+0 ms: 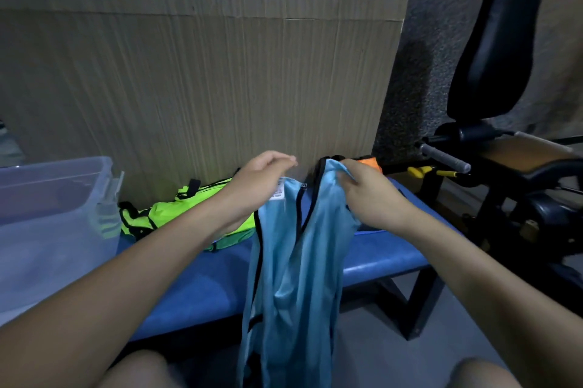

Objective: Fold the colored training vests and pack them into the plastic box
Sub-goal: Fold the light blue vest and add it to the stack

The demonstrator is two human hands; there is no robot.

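A light blue vest [293,267] with black trim hangs in front of me over the blue bench [378,255]. My right hand [369,195] grips its right shoulder strap. My left hand [262,179] pinches the top of the left strap near the white label. A neon green vest [164,214] lies crumpled on the bench behind my left forearm. An orange vest [370,164] peeks out behind my right hand. The clear plastic box [53,217] stands at the left end of the bench, something dark red showing dimly inside.
A wood-grain counter front [202,78] rises right behind the bench. A black gym machine [498,135] with a padded seat and a handle stands to the right. My knees show at the bottom edge.
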